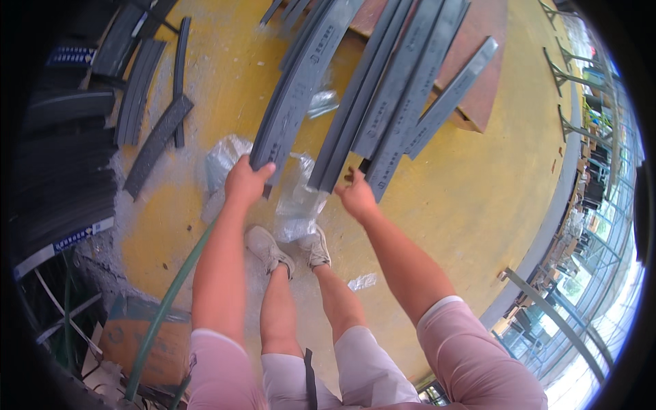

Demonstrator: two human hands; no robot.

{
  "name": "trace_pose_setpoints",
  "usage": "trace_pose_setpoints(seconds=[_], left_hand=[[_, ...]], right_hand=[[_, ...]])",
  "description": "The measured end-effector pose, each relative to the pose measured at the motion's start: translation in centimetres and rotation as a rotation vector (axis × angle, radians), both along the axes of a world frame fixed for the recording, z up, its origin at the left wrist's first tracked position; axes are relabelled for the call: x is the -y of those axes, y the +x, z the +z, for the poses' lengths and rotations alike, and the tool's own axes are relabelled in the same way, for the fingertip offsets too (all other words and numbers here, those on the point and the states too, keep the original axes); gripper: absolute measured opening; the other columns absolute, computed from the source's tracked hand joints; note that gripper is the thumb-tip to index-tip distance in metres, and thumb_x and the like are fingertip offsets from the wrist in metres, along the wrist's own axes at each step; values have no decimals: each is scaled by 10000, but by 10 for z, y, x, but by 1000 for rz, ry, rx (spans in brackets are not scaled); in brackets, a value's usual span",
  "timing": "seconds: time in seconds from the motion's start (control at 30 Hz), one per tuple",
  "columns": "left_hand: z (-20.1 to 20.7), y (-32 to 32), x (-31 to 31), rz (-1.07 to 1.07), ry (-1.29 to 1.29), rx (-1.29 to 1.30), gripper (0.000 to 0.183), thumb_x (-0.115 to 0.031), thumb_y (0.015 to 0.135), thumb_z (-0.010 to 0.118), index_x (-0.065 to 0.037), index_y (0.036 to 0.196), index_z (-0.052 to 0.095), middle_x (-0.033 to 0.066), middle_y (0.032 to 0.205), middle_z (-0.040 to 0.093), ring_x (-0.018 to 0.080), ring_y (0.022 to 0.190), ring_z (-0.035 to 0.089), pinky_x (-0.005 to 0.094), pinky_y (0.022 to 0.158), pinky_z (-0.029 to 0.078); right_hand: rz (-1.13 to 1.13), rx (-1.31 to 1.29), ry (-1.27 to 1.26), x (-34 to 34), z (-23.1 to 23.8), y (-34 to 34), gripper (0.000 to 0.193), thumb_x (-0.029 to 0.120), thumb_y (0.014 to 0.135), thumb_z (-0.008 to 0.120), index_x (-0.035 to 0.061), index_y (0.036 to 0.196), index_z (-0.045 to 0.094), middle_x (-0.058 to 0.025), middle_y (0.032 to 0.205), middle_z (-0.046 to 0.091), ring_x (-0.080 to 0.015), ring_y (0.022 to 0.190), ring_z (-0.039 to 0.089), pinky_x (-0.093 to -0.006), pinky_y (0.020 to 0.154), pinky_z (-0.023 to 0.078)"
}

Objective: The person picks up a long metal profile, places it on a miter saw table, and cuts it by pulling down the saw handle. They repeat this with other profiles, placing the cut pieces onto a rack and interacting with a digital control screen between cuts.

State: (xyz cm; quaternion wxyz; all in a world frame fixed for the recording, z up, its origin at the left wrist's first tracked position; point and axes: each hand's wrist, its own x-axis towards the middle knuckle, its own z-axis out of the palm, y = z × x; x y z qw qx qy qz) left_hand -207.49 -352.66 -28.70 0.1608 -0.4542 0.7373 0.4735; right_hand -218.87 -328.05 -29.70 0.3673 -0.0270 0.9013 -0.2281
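Long dark grey profile strips with printed lettering run away from me in the upper middle. My left hand [247, 183] is closed round the near end of the left grey profile strip [295, 113], its thumb lying over the top. Close to the near end of a ribbed dark profile strip [352, 113] is my right hand [358, 197]. Its bent fingers are apart, in the gap between that strip and the printed strips [404, 102] to the right. Whether the fingertips touch either one is hard to make out.
A reddish-brown board [478, 96] lies under the strips. Clear plastic film [297, 205] lies by my shoes [270, 251]. Stacked black strips [68, 157] stand at left, near a green hose [167, 307] and a cardboard box [147, 342]. Metal racks [581, 75] line the far right.
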Motion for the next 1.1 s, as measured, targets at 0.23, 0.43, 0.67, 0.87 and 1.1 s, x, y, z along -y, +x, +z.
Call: trace_pose_setpoints(seconds=[0.23,0.43,0.67,0.87,1.1], left_hand=[[247,20,-38,36,66,-162,493,-308,797,715,65,1095,588,251,1019,652,374,981,631,406,863,476],[364,121,-84,290,441,-205,396,-167,807,729,57,1105,598,120,960,671,177,847,625,323,771,505],[430,301,-170,107,373,45,484,-328,819,719,14,1144,610,160,1051,678,278,945,655,350,846,497],[522,522,-265,409,429,103,642,-143,826,642,-77,1414,391,128,1054,651,226,844,619,361,703,537],[692,584,-316,545,455,564,615,-209,840,659,-28,1376,419,135,1130,628,239,955,602,378,798,519]], right_hand=[[-232,669,-183,-55,104,58,456,203,894,595,-6,1290,511,-133,1002,666,-212,816,656,-325,702,542],[-224,733,-346,-34,234,75,443,324,941,527,3,1246,546,-138,1042,669,-232,843,662,-365,765,539],[-660,686,-673,0,344,42,694,586,955,403,-16,1290,483,-191,1194,609,-305,1006,613,-437,842,512],[-611,842,-1102,28,403,-8,740,639,910,445,64,1375,427,-136,1339,538,-317,1226,510,-493,1030,383],[-726,872,-1032,39,436,-16,592,501,883,606,52,1263,542,-128,1252,591,-317,1132,547,-497,1024,387]])
